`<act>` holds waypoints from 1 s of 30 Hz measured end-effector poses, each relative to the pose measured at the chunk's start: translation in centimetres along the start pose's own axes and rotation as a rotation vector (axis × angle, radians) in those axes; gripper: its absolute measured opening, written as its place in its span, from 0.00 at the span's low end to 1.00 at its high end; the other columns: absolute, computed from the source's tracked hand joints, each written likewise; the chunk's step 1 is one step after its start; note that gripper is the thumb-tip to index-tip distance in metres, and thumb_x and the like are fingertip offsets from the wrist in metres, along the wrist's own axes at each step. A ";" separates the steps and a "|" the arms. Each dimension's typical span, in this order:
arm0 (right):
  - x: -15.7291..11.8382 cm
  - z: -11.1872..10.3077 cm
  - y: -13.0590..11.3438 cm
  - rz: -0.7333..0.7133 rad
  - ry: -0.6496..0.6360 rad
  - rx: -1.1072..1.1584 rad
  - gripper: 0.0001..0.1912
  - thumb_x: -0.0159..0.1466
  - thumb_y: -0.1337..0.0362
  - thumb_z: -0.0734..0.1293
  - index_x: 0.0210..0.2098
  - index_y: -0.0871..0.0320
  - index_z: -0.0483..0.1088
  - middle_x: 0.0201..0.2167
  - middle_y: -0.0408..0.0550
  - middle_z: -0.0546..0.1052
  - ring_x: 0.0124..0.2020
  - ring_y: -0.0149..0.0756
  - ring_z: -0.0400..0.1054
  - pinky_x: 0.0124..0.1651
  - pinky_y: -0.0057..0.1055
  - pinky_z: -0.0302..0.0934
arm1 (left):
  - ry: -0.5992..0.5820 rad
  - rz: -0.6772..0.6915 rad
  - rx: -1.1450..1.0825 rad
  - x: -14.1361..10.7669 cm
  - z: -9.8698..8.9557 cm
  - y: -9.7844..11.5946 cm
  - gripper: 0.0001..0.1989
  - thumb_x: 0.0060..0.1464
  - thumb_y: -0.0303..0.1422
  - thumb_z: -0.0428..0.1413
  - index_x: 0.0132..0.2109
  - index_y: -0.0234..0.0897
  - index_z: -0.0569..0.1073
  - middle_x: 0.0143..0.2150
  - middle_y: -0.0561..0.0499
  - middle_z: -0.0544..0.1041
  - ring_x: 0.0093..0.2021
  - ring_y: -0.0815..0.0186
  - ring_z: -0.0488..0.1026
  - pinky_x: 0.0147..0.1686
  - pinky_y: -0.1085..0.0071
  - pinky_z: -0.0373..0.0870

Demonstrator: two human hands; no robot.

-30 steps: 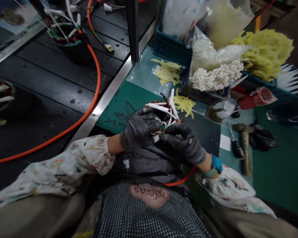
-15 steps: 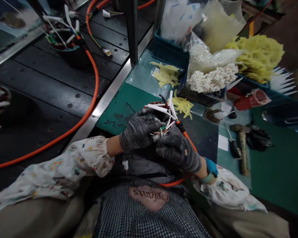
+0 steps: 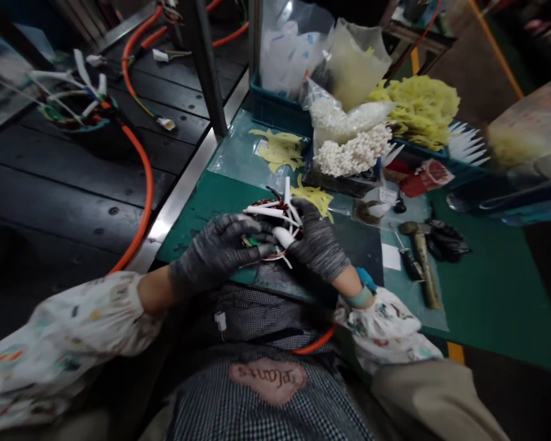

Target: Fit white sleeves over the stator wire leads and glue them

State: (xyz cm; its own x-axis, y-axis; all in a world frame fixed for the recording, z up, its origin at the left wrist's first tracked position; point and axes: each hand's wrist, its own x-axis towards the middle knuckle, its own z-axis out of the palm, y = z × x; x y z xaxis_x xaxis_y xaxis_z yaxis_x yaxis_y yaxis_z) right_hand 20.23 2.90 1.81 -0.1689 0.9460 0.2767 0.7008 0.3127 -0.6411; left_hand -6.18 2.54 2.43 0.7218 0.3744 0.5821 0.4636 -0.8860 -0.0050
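Note:
A round motor stator (image 3: pixel 259 203) with copper windings and several white-sleeved leads (image 3: pixel 266 211) sits at the near edge of the green bench. My left hand (image 3: pixel 220 248), in a grey knit glove, grips its left side, fingers over the windings and thumb along the near rim. My right hand (image 3: pixel 319 242), gloved alike, is wrapped round the right side. A thick white piece (image 3: pixel 283 237) lies at its thumb; I cannot tell whether it is a sleeve or a separate tool. A thin white tie end (image 3: pixel 286 262) sticks out at the near rim.
Yellow cut sheets (image 3: pixel 282 150) lie behind the stator. Boxes hold white beads (image 3: pixel 349 152) and a yellow pile (image 3: pixel 416 110). A hammer (image 3: pixel 422 263) and a screwdriver (image 3: pixel 411 263) lie right. Another stator (image 3: pixel 73 113) with an orange cable (image 3: pixel 142 177) stands on the conveyor left.
My right hand has moved from the near rim up round the stator's right side. My left hand has shifted left and its fingers have spread lower. The whole view has turned right.

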 end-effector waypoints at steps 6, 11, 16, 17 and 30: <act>4.3 -0.7 0.9 -0.168 -0.340 -0.099 0.30 0.64 0.62 0.72 0.66 0.56 0.73 0.59 0.55 0.82 0.55 0.50 0.79 0.62 0.47 0.74 | -0.333 0.152 -0.023 2.5 -3.8 -0.5 0.24 0.72 0.22 0.50 0.67 0.44 0.76 0.65 0.47 0.82 0.64 0.58 0.79 0.55 0.65 0.81; 6.1 -1.5 2.0 -0.311 -0.482 0.168 0.28 0.68 0.60 0.72 0.67 0.53 0.72 0.60 0.51 0.83 0.55 0.45 0.79 0.61 0.45 0.74 | -0.425 0.199 0.136 2.3 -4.6 -0.8 0.20 0.66 0.19 0.54 0.55 0.43 0.82 0.52 0.48 0.87 0.55 0.57 0.83 0.46 0.64 0.81; 6.1 -4.5 2.8 -0.265 -0.005 0.070 0.23 0.71 0.50 0.72 0.60 0.52 0.76 0.53 0.52 0.82 0.51 0.47 0.77 0.58 0.49 0.74 | -0.171 0.106 0.218 -0.6 -2.9 -0.5 0.12 0.72 0.33 0.57 0.57 0.45 0.81 0.59 0.50 0.86 0.64 0.58 0.79 0.64 0.58 0.73; 6.7 -5.3 3.0 -0.235 0.129 -0.017 0.20 0.71 0.51 0.72 0.58 0.53 0.77 0.52 0.54 0.81 0.52 0.49 0.76 0.59 0.51 0.73 | -0.142 0.075 0.216 -0.9 -2.4 -0.6 0.12 0.73 0.37 0.57 0.58 0.46 0.81 0.62 0.50 0.84 0.67 0.58 0.76 0.69 0.56 0.69; 10.2 -6.4 2.4 -0.125 0.363 -0.185 0.04 0.71 0.61 0.70 0.44 0.51 0.78 0.48 0.51 0.81 0.50 0.42 0.72 0.60 0.48 0.70 | 0.092 -0.150 0.073 -0.9 2.0 1.8 0.14 0.67 0.47 0.65 0.46 0.41 0.78 0.44 0.49 0.84 0.60 0.50 0.76 0.66 0.48 0.71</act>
State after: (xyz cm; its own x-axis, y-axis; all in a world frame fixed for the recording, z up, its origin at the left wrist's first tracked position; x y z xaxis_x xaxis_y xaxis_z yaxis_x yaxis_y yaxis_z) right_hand 24.61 12.71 7.65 -0.0284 0.7998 0.5997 0.8088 0.3709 -0.4564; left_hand -4.96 1.12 0.27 0.5931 0.4711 0.6530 0.6009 -0.7987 0.0304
